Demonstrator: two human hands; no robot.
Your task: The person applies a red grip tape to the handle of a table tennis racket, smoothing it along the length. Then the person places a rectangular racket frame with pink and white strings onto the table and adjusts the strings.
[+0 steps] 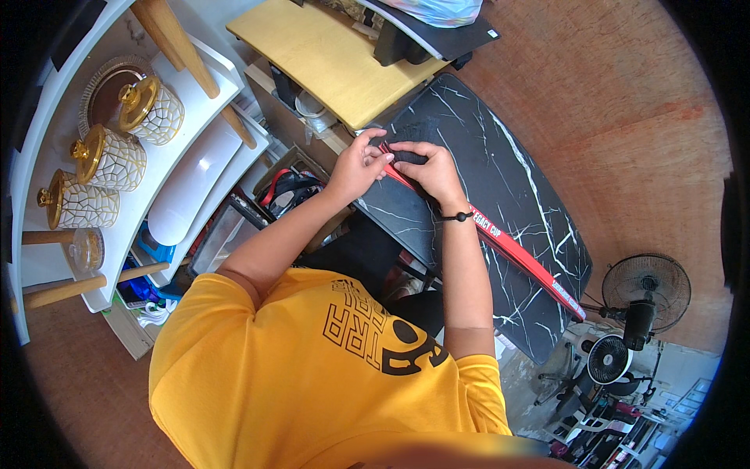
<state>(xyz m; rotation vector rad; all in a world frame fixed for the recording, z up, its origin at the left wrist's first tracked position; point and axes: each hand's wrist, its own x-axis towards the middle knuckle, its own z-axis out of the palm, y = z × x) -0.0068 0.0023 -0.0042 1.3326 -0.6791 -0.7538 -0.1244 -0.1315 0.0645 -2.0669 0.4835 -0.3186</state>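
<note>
A long red strap (519, 254) with white lettering stretches diagonally over a black table (476, 141) with white marble-like veins. Its upper end reaches my two hands, which are close together above the table. My left hand (361, 166) pinches the strap's end between thumb and fingers. My right hand (431, 173) is bent over the same end from the other side, with its fingertips closed on it. Between the fingertips the end looks narrow and dark red; its details are too small to make out. The strap passes beneath my right wrist, which wears a black bracelet (458, 216).
A yellow wooden tabletop (336, 55) adjoins the black table's far side. White shelves on the left hold gold-lidded patterned jars (113, 160). Below them is a bin of dark items (293, 191). Two fans, a larger one (647, 289) and a smaller one (608, 359), stand at the right.
</note>
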